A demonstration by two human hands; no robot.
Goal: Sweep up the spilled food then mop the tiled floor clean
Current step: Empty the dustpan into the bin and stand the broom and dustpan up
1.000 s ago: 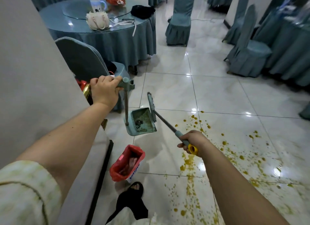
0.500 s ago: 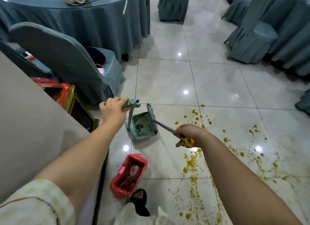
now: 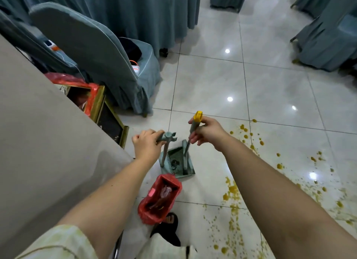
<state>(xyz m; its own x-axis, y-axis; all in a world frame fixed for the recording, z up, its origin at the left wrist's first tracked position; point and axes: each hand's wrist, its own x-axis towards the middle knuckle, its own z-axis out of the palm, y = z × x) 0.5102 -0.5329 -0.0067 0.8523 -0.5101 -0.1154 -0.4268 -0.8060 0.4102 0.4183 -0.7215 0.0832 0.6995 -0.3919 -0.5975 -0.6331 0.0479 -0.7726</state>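
- Two tools are in hand: the left hand (image 3: pixel 147 145) is closed around the top of the dustpan handle (image 3: pixel 167 138), and the right hand (image 3: pixel 207 132) pinches the upper end of the broom stick (image 3: pixel 193 127) just under its yellow cap (image 3: pixel 198 116), fingers curled and pressed to the stick.
- The dustpan (image 3: pixel 176 163) rests on the tiled floor (image 3: pixel 222 84) between the two hands, its handle standing nearly upright; the broom head seems to sit inside or against the pan, though how the bristles lie cannot be told.
- A few dark scraps lie in the pan; whether they come from this spill cannot be told.
- The spilled food (image 3: pixel 232 191) is a spread of yellow blobs and splatter on the floor to the right of the pan and trailing toward the bottom of the view, apart from the pan's lip.
- A red-lined bin (image 3: pixel 160 198) stands just beside the pan, on the near side, next to a black shoe (image 3: pixel 170 229).
- By my reading the sweeping step has barely started: most of the mess is still down, and no mop is in view.
- The next move likely calls for lifting the broom out, turning the pan's mouth toward the splatter, and drawing the wet blobs in with short strokes, since soft food may smear.
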